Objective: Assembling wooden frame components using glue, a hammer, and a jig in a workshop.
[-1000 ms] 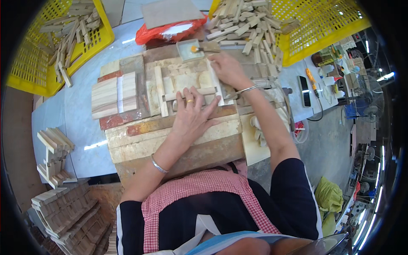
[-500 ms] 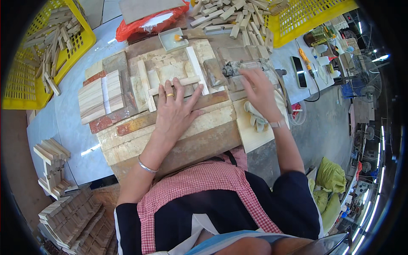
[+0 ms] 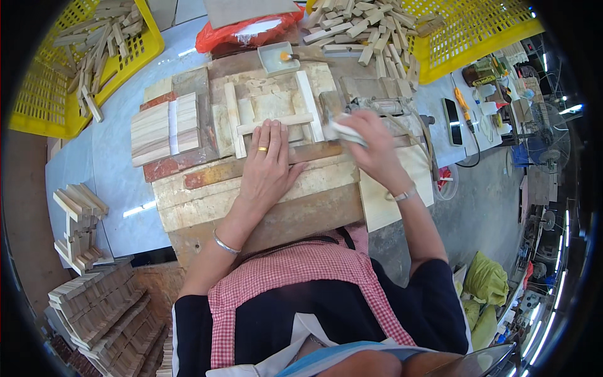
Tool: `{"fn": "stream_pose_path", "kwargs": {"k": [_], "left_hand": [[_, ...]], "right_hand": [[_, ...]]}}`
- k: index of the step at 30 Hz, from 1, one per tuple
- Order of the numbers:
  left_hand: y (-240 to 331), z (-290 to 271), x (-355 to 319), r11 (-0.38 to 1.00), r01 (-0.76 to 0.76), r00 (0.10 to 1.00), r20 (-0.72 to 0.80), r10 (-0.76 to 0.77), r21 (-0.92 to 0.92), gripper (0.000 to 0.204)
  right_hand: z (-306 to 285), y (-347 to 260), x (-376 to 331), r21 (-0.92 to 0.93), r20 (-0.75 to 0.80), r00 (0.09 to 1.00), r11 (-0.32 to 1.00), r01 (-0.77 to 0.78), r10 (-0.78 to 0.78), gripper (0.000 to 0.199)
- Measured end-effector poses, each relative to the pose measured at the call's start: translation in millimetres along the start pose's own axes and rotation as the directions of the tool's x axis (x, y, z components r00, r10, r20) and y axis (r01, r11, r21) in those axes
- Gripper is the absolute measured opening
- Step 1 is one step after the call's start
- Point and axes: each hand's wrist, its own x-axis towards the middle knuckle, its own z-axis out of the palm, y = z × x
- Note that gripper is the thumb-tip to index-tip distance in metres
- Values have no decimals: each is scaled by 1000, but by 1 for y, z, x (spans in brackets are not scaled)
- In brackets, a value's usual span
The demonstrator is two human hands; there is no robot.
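An H-shaped wooden frame lies in the jig on the worktable: a left upright strip (image 3: pixel 233 119), a right upright strip (image 3: pixel 309 105) and a crosspiece (image 3: pixel 295 120) between them. My left hand (image 3: pixel 269 157) rests flat with fingers stretched out, their tips on the crosspiece. A crumpled whitish cloth (image 3: pixel 349 130) is gripped in my closed right hand (image 3: pixel 377 151), right of the frame near the metal clamp (image 3: pixel 377 105). Motion blurs the cloth a little. Below the frame runs a worn, rust-coloured bar (image 3: pixel 217 173).
Striped wooden panels (image 3: pixel 151 135) lie left of the jig. A shallow dish (image 3: pixel 274 61) with a brush stands behind it. Yellow baskets (image 3: pixel 147 31) and loose wood sticks (image 3: pixel 377 31) fill the back. A phone (image 3: pixel 451 122) lies right; stacked wood pieces (image 3: pixel 103 308) stand lower left.
My right hand has picked up the cloth from the pale board and moved slightly left with it. My left hand's spread fingers have come together on the crosspiece. The whole view has shifted.
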Motion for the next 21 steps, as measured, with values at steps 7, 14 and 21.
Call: {"fn": "stream_pose_path", "kwargs": {"k": [7, 14, 21], "left_hand": [[3, 0, 7, 999, -38, 999, 22, 37, 29, 68], [1, 3, -3, 999, -17, 998, 54, 19, -33, 55], [-21, -9, 25, 992, -51, 995, -94, 40, -116, 35]], "right_hand": [[61, 7, 95, -92, 166, 980, 988, 128, -111, 36], [116, -45, 119, -8, 253, 912, 942, 337, -324, 31], [-22, 8, 54, 534, 258, 878, 698, -477, 403, 22]]}}
